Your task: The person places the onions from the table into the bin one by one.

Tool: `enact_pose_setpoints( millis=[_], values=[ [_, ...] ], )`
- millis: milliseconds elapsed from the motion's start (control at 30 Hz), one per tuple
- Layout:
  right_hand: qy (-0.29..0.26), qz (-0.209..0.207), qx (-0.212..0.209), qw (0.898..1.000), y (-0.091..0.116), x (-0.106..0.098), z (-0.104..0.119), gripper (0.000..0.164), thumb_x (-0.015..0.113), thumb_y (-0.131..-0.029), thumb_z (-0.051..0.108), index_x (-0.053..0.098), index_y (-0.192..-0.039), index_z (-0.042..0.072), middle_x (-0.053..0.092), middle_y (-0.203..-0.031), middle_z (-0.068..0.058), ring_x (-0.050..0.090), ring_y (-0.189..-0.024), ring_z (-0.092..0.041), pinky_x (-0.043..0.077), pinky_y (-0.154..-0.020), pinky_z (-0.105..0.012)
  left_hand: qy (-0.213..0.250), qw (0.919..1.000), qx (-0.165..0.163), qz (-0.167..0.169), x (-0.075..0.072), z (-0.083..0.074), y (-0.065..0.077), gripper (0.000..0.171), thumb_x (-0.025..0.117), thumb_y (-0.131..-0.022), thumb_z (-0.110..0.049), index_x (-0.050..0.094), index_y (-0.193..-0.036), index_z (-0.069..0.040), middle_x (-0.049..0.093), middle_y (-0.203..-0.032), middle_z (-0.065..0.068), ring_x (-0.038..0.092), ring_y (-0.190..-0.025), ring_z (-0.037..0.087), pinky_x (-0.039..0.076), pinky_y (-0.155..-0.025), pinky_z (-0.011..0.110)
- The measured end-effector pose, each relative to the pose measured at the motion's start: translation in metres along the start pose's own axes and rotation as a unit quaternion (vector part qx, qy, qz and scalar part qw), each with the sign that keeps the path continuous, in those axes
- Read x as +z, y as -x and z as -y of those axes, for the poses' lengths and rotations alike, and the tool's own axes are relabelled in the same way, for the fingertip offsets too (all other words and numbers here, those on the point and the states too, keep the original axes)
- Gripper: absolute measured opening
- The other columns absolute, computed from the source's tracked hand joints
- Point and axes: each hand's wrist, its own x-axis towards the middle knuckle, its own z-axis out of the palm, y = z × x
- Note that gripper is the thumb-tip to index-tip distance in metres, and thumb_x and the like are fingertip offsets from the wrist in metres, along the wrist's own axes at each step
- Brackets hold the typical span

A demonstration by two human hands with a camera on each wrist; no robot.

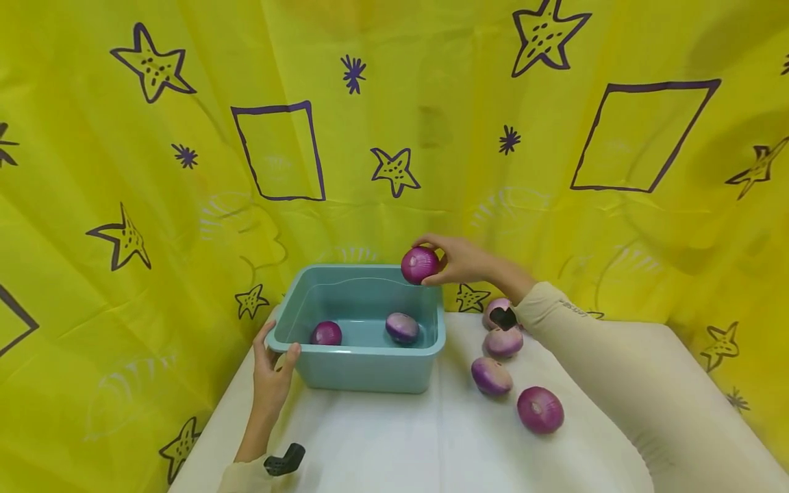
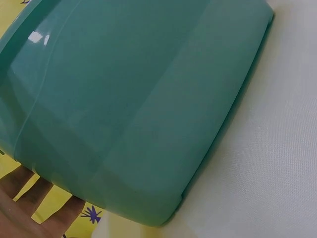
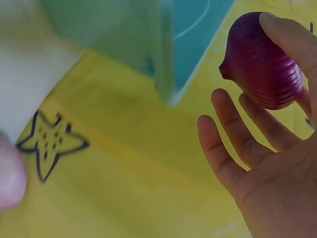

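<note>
My right hand point(image 1: 461, 261) pinches a red onion point(image 1: 420, 265) between thumb and fingers, over the back right corner of a teal plastic tub point(image 1: 364, 370). In the right wrist view the held onion point(image 3: 262, 62) shows its pointed tip, with several fingers spread out below it. At the tub's left front corner, my left hand point(image 1: 272, 373) grips the rim, thumb in front and fingers on the left side. The left wrist view shows those fingers point(image 2: 37, 198) against the outer wall of the tub point(image 2: 119, 109). Inside the tub lie two onions, a dark one point(image 1: 327, 333) and a paler one point(image 1: 403, 328).
Right of the tub, several more onions lie on the white table point(image 1: 382, 438): one near the front point(image 1: 540, 410), one behind it point(image 1: 491, 376), others partly behind my right sleeve point(image 1: 592, 363). A yellow patterned curtain point(image 1: 394, 103) hangs behind and at both sides.
</note>
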Motion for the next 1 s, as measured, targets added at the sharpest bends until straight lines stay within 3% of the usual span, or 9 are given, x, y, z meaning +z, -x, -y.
enact_pose_setpoints(
  millis=[433, 700, 1000],
  values=[
    [-0.003, 0.042, -0.007, 0.999, -0.049, 0.046, 0.021, 0.073, 0.089, -0.080, 0.019, 0.053, -0.144, 0.014, 0.061, -0.135, -0.011, 0.060, -0.120, -0.030, 0.057, -0.096, -0.040, 0.000, 1.0000, 0.007, 0.003, -0.001, 0.001, -0.003, 0.069, 0.061, -0.102, -0.016, 0.023, -0.159, -0.019, 0.031, -0.161, 0.016, 0.031, -0.146, 0.050, 0.032, -0.109, 0.074],
    [0.020, 0.071, -0.019, 0.997, -0.065, 0.067, 0.033, 0.071, 0.088, -0.082, 0.023, 0.052, -0.142, 0.012, 0.063, -0.132, -0.012, 0.060, -0.118, -0.028, 0.056, -0.097, -0.037, -0.006, 1.0000, 0.005, -0.001, -0.001, 0.000, -0.001, 0.071, 0.062, -0.102, -0.016, 0.022, -0.160, -0.020, 0.030, -0.161, 0.016, 0.031, -0.145, 0.052, 0.032, -0.109, 0.074],
    [-0.003, 0.089, -0.011, 0.996, -0.074, 0.086, 0.034, 0.066, 0.087, -0.083, 0.020, 0.053, -0.139, 0.015, 0.062, -0.130, -0.009, 0.059, -0.119, -0.026, 0.054, -0.099, -0.036, -0.016, 0.9999, -0.002, -0.003, -0.001, 0.001, -0.001, 0.070, 0.062, -0.102, -0.019, 0.022, -0.160, -0.020, 0.028, -0.163, 0.015, 0.029, -0.147, 0.051, 0.032, -0.110, 0.072]
  ],
)
